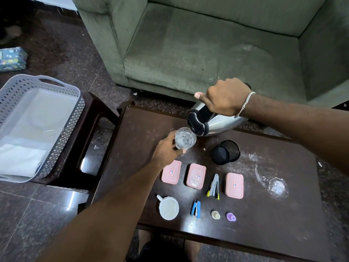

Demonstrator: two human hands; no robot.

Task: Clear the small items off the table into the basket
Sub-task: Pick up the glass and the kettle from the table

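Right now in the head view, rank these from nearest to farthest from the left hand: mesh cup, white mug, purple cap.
From the left hand:
1. Mesh cup, to its right, on its side mid-table.
2. White mug, below it, by the table's near edge.
3. Purple cap, far down-right in the near row.

Green sofa (207, 44), dark stool (90, 118)
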